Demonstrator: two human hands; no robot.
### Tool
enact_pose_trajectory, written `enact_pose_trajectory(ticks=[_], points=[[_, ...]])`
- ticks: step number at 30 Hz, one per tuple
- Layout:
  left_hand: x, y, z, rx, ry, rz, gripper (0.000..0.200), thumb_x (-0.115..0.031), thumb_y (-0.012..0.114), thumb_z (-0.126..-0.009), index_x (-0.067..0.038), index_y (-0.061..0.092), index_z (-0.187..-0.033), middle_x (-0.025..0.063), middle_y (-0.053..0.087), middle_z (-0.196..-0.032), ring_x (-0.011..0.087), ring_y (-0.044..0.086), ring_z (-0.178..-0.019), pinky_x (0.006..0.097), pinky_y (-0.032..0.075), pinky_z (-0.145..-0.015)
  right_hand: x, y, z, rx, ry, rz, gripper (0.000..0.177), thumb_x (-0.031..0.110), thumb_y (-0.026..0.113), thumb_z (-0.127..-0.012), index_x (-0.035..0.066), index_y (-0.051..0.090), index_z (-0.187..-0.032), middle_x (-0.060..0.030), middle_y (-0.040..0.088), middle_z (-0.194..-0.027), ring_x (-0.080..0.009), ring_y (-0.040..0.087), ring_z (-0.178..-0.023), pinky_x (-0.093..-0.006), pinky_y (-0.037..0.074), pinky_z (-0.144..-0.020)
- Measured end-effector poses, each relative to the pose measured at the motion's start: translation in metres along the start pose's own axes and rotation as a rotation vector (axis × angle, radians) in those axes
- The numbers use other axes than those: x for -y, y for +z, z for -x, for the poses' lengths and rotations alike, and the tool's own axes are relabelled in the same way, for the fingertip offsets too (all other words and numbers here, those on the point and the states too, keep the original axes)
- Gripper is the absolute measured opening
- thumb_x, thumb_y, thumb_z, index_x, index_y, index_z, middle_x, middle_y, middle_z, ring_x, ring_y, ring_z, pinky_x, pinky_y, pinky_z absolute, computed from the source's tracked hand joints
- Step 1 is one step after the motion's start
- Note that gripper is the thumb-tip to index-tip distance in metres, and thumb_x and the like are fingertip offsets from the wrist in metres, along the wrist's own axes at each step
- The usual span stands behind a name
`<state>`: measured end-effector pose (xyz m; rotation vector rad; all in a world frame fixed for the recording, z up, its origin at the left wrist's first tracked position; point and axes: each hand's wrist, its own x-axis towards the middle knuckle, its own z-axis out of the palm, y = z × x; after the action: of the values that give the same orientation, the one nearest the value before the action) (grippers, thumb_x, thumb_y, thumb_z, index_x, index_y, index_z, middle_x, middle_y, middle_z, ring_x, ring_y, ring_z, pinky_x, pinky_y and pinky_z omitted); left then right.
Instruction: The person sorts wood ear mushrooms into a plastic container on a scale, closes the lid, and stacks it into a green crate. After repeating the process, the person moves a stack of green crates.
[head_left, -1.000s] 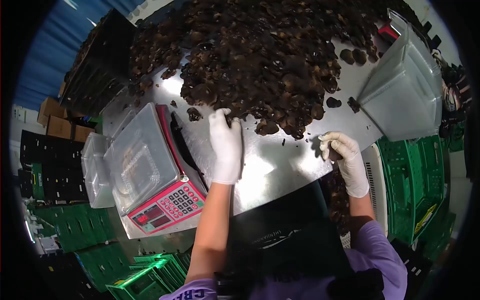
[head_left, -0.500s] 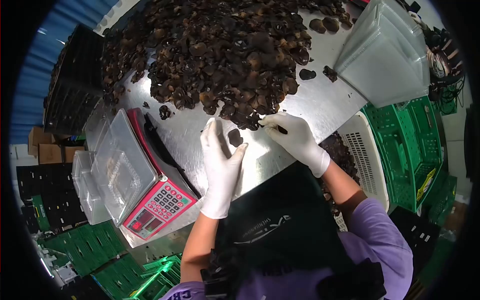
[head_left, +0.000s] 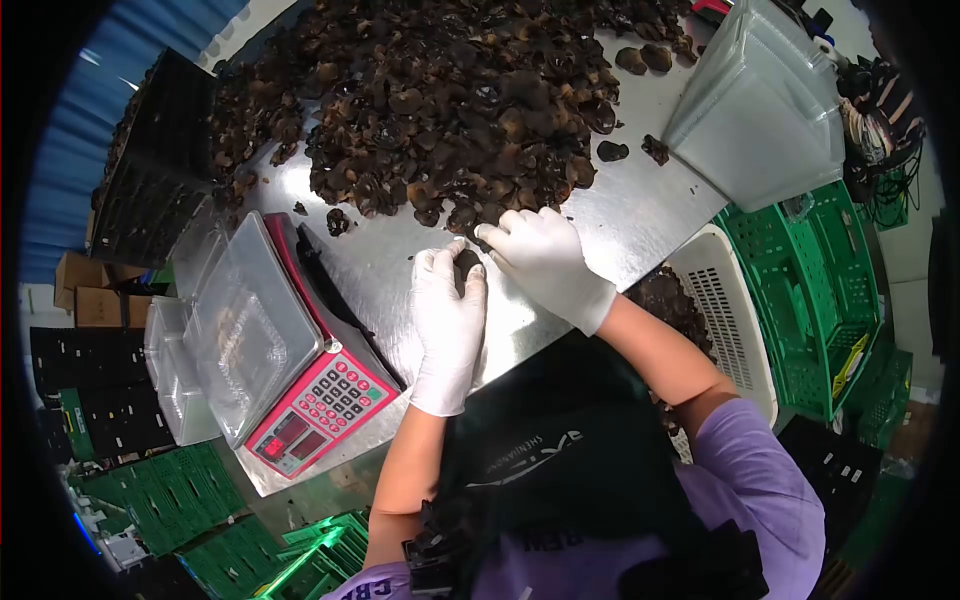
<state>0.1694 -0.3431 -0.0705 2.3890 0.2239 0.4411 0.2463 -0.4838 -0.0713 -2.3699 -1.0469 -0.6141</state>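
A dark mushroom piece (head_left: 466,264) lies at the near edge of the mushroom pile (head_left: 450,100) on the steel counter (head_left: 640,215). It is pinched by fingers of the left hand (head_left: 450,325). The right hand (head_left: 548,258) curls just beside it, and I cannot tell whether it grips anything.

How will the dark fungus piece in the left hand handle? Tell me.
Probably light: the left hand holds the dark fungus piece at its fingertips alone. Likely thin and bendy, judging by the curled caps in the pile. Stray pieces lie flat on the table, so rolling seems unlikely.
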Motion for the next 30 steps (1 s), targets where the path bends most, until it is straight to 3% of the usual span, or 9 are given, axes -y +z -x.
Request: enact_pose_trajectory(ticks=[3,9,10,13,21,22,23,29,30], points=[[0.004,-0.001,0.007,-0.011,0.009,-0.018,0.030,-0.002,0.066,-0.079,-0.004,0.063,-0.108,0.0096,0.056,-0.095,0.0236,0.057,-0.085,0.0333,0.048,-0.080,-0.013,0.017,-0.002,0.074,-0.081,0.103,0.015,0.018,0.069,-0.074,0.012,0.067,-0.087,0.0003,0.052,-0.071,-0.0156,0.056,-0.066,-0.0307,0.041,-0.059],[0.013,-0.007,0.019,0.010,-0.083,0.058,0.030,0.000,0.066,-0.079,-0.002,0.063,-0.109,0.0101,0.057,-0.098,0.0236,0.059,-0.090,0.0312,0.049,-0.082,-0.021,0.003,-0.006,-0.174,0.010,-0.342,0.011,0.006,0.070,-0.078,0.003,0.072,-0.089,-0.0048,0.063,-0.078,-0.0181,0.061,-0.067,-0.0272,0.048,-0.062],[0.016,-0.005,0.019,-0.004,-0.066,0.061,0.031,0.001,0.067,-0.078,-0.002,0.063,-0.109,0.0101,0.057,-0.099,0.0235,0.059,-0.090,0.0312,0.049,-0.082,-0.020,0.001,-0.005,-0.052,0.320,-0.607,0.011,0.001,0.067,-0.083,-0.004,0.070,-0.093,-0.0078,0.066,-0.083,-0.0162,0.064,-0.072,-0.0245,0.049,-0.066],[0.011,-0.007,0.015,0.021,-0.094,0.037,0.031,0.002,0.067,-0.078,-0.001,0.062,-0.109,0.0106,0.057,-0.100,0.0247,0.060,-0.092,0.0316,0.049,-0.083,-0.025,0.005,-0.001,-0.187,0.443,-0.876,0.011,0.005,0.070,-0.083,-0.002,0.071,-0.092,-0.0104,0.069,-0.084,-0.0196,0.066,-0.069,-0.0292,0.051,-0.062],[0.011,-0.010,-0.019,-0.111,0.009,-0.087,0.029,-0.002,0.067,-0.081,-0.003,0.063,-0.109,0.0118,0.059,-0.106,0.0274,0.059,-0.102,0.0346,0.047,-0.091,-0.031,-0.059,0.000,-0.116,0.444,-0.720,0.008,0.002,0.062,-0.088,-0.003,0.068,-0.091,-0.0043,0.064,-0.080,-0.0099,0.058,-0.071,-0.0221,0.046,-0.063],[0.011,-0.010,-0.025,-0.114,0.013,-0.085,0.029,-0.003,0.067,-0.081,-0.003,0.063,-0.110,0.0116,0.059,-0.106,0.0273,0.059,-0.102,0.0346,0.047,-0.091,-0.032,-0.080,0.005,-0.075,0.646,-0.910,0.007,0.002,0.063,-0.087,-0.002,0.068,-0.089,-0.0039,0.063,-0.078,-0.0090,0.057,-0.067,-0.0215,0.044,-0.060],[0.011,-0.010,-0.031,-0.118,0.019,-0.081,0.029,-0.003,0.067,-0.081,-0.003,0.063,-0.110,0.0114,0.060,-0.107,0.0272,0.059,-0.103,0.0347,0.047,-0.091,-0.034,-0.102,0.014,-0.032,0.850,-1.094,0.005,0.001,0.063,-0.086,-0.001,0.067,-0.087,-0.0034,0.062,-0.075,-0.0082,0.056,-0.064,-0.0208,0.042,-0.056],[0.007,-0.001,-0.055,-0.128,0.016,0.008,0.027,-0.003,0.069,-0.081,-0.003,0.066,-0.108,0.0087,0.061,-0.101,0.0215,0.060,-0.094,0.0307,0.047,-0.088,-0.137,-0.201,0.163,-0.248,1.020,-1.019,0.002,0.002,0.063,-0.085,0.001,0.064,-0.083,-0.0021,0.059,-0.071,-0.0044,0.046,-0.054,-0.0191,0.034,-0.048],[0.007,0.000,-0.057,-0.111,-0.003,-0.001,0.027,-0.003,0.069,-0.081,-0.003,0.066,-0.108,0.0087,0.061,-0.100,0.0210,0.060,-0.093,0.0305,0.047,-0.086,-0.152,-0.207,0.201,-0.256,1.114,-1.059,0.003,0.004,0.065,-0.085,0.001,0.064,-0.084,-0.0047,0.061,-0.072,-0.0094,0.051,-0.055,-0.0223,0.038,-0.049]])
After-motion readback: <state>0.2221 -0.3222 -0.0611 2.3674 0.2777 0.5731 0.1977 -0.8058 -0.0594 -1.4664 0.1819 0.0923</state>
